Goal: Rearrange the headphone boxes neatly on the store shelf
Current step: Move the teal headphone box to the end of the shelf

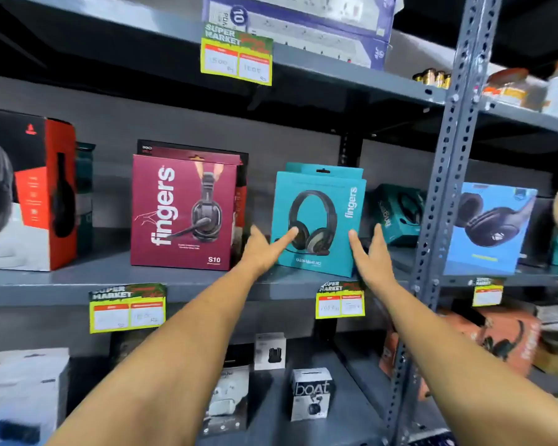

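A teal headphone box (322, 201) stands upright on the middle grey shelf (78, 278). My left hand (264, 246) reaches to its lower left, fingers apart, one fingertip touching the box front. My right hand (371, 255) is at its lower right edge, fingers spread, touching or nearly touching the side. Neither hand grips it. A maroon headphone box (181, 210) stands to the left with more boxes behind it. A black-and-red box (29, 191) is at the far left. A second teal box (397, 214) lies tilted behind, to the right.
A perforated steel upright (445, 175) splits the shelving; right of it stands a light blue headphone box (490, 226). Yellow price tags (128, 309) hang on the shelf edges. Small earbud boxes (310, 394) sit on the lower shelf, power-strip boxes (303, 27) on the top one.
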A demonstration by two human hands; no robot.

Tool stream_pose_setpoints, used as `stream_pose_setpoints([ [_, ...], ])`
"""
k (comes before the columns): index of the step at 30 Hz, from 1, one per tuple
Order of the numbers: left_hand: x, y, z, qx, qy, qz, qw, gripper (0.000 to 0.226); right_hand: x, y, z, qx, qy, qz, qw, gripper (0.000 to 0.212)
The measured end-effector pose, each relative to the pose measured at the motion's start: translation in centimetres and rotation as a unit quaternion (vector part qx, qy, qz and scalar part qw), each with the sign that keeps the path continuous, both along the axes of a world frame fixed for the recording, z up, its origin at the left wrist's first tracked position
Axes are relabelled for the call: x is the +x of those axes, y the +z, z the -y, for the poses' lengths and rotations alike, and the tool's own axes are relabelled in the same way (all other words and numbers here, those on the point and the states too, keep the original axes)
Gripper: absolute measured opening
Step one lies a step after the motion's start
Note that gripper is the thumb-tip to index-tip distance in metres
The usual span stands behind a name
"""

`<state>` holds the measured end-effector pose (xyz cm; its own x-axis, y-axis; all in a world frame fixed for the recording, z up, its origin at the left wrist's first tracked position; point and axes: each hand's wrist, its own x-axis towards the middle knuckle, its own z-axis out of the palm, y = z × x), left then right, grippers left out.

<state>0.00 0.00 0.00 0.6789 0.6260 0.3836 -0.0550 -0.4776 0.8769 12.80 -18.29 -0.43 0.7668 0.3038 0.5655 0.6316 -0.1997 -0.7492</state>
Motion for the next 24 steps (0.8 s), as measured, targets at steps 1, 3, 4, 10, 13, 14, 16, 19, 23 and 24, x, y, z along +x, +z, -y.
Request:
stream_pose_setpoints([
  [1, 0.1, -0.2, 0.2, -0.015, -0.007, -0.022, 1.000, 0.115, 0.2, -0.3, 0.0, 0.012, 0.019, -0.036, 0.999, 0.082],
  [3, 0.8, -0.5, -0.1, 0.003, -0.026, -0.042, 0.999, 0.102, 0.8, -0.9, 0.0, -0.005, 0.049, -0.072, 0.996, 0.076],
  [4, 1.0, -0.7, -0.3, 0.019, -0.030, -0.044, 0.998, 0.092, 0.6, -1.2, 0.0, -0.025, 0.060, -0.069, 0.996, 0.072],
  [10, 1.2, -1.1, -0.8, 0.122, 0.075, 0.024, 0.989, 0.046, 1.5, -1.3, 0.1, 0.008, 0.112, -0.047, 0.993, 0.052],
  [13, 0.7, -1.4, -0.1, 0.153, 0.108, 0.060, 0.980, 0.047, 1.8, -1.5, 0.3, 0.059, 0.115, -0.065, 0.990, 0.048],
  [14, 0.6, -1.5, 0.1, 0.163, 0.117, 0.069, 0.977, 0.047, 1.7, -1.5, 0.2, 0.072, 0.114, -0.074, 0.988, 0.047],
  [16, 0.4, -1.6, 0.4, 0.175, 0.130, 0.089, 0.972, 0.046, 1.5, -1.3, 0.1, 0.080, 0.109, -0.085, 0.987, 0.048],
  [19, 0.3, -1.6, 0.3, 0.176, 0.141, 0.104, 0.969, 0.046, 1.7, -1.3, -0.2, 0.080, 0.107, -0.087, 0.987, 0.050],
  [23, 0.1, -1.8, 0.3, 0.180, 0.126, 0.099, 0.970, 0.041, 2.1, -1.8, 0.0, 0.072, 0.133, -0.093, 0.984, 0.048],
  [24, 0.0, -1.6, 0.2, 0.180, 0.124, 0.099, 0.971, 0.038, 2.1, -1.7, 0.1, 0.079, 0.147, -0.100, 0.981, 0.048],
])
